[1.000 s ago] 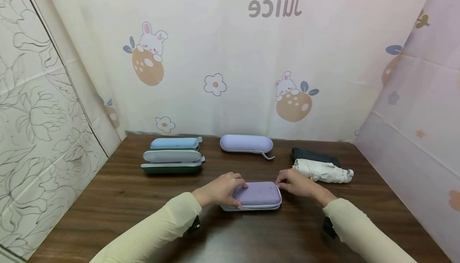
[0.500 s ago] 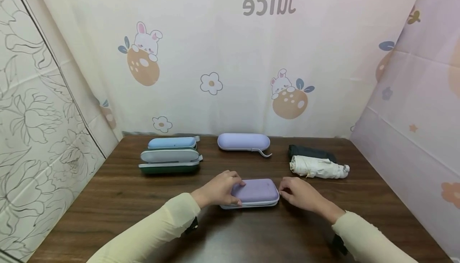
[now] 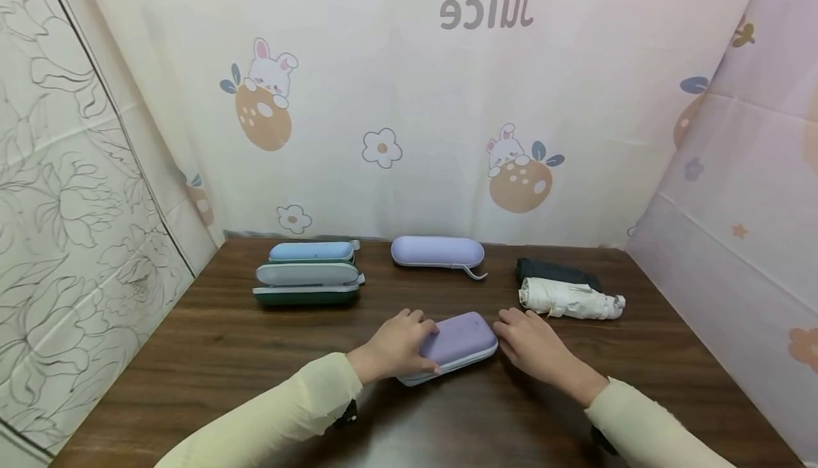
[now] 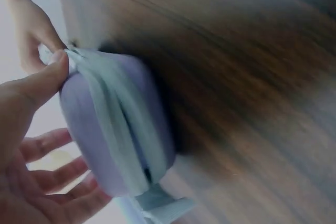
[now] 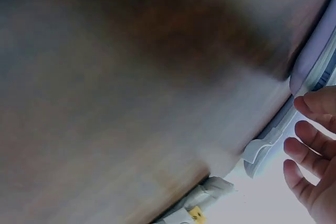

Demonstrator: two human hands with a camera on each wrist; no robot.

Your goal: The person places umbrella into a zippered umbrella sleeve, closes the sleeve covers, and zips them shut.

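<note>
A purple zip case [image 3: 456, 344] with white zip edging lies aslant on the dark wood table, its right end angled away from me. My left hand [image 3: 397, 344] grips its left end. In the left wrist view, the left thumb [image 4: 50, 74] presses beside the white zip band of the purple case [image 4: 86, 124], and the fingers spread along its other face. At the case's right end is my right hand [image 3: 533, 344], fingers loosely bent. The right wrist view shows that hand's fingers [image 5: 310, 150] holding nothing, close to the case's corner [image 5: 310, 64]; contact is hard to tell.
Behind stands a lavender case [image 3: 437, 251] with a strap. At the back left are a light blue case [image 3: 311, 251] and a grey-and-green case [image 3: 308, 283]. A white folded umbrella [image 3: 569, 299] and a black rolled item [image 3: 556, 273] lie back right.
The purple case has turned, its right end swinging away from me. My right hand has left its pinch at the case's far right corner and now lies beside that end.
</note>
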